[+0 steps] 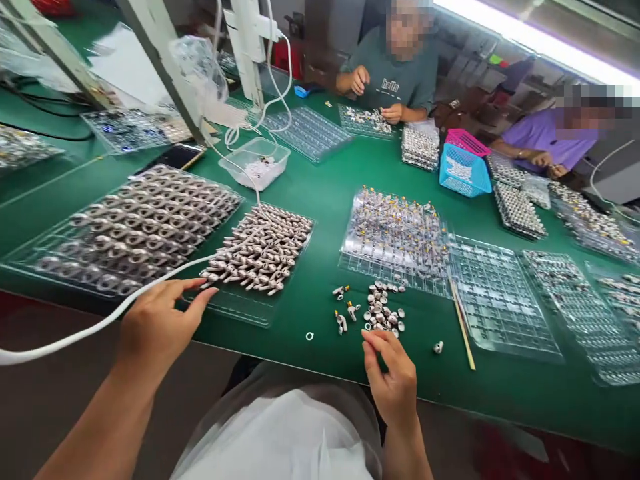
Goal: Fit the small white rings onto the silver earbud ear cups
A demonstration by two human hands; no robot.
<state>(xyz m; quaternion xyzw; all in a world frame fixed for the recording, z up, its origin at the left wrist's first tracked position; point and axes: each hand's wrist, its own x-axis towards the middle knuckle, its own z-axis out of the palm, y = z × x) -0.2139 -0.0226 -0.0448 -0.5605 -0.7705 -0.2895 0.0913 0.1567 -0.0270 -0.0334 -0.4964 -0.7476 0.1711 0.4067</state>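
1. Holds the left hand (pixel 160 317) with thumb and forefinger parted, gripping no piece visibly between them, at the near-left corner of a shallow clear plastic tray (pixel 240 312).
2. Has slim silvery metal parts with rounded heads (pixel 260 250) to the right of that grip and farther from the body, massed on the tray with long axes slanting across it; has the closest one right at the forefinger's tip. Stands much nearer to these with the left hand than with the right.
3. Bends the right hand (pixel 395 373) into a near pinch at the close edge of a heap of small round silvery metal caps (pixel 383 307); cannot tell from this view whether anything tiny sits between those tips.
4. Shows, left of the right hand on the green tabletop (pixel 295 340), loose yellow-tipped metal pieces (pixel 342 323) and a flat white ring (pixel 309 336).
5. Shows, beyond the caps, a clear tray of yellow-tipped pieces (pixel 395 233); right of them, a thin pale wooden stick (pixel 465 333).
6. Shows, above the left hand, a thick white cable (pixel 125 303) slanting toward the parts.
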